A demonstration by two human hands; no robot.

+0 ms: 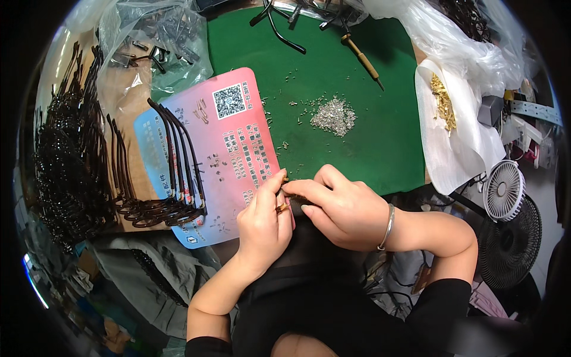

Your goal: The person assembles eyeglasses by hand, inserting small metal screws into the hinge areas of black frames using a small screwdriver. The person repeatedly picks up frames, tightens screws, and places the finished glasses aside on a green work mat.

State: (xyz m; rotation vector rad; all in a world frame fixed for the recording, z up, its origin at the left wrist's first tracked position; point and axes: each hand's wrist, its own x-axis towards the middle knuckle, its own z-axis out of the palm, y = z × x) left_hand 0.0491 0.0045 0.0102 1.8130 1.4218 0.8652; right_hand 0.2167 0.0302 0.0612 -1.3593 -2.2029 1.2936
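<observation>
Both of my hands meet at the near edge of the work surface, fingertips nearly touching. My left hand (pixel 264 223) is closed, pinching something small and dark with a gold glint that I cannot make out. Its fingers overlap the edge of a pink and blue printed mat (pixel 238 154). From the right, my right hand (pixel 345 211) reaches in with thumb and forefinger closed at the same spot; what they hold is hidden. Beyond the hands, a heap of tiny silver screws (pixel 334 116) lies on a green mat (pixel 380 149). Several dark eyeglass frames (pixel 187 166) lie in a row on the printed mat.
A dense stack of dark eyeglass frames (pixel 74 143) fills the left side. A brass-handled screwdriver (pixel 360 56) lies at the back. Gold-coloured small parts (pixel 443 102) rest on white cloth (pixel 440 160). Plastic bags (pixel 157 50) crowd the back; a small white fan (pixel 504 189) stands right.
</observation>
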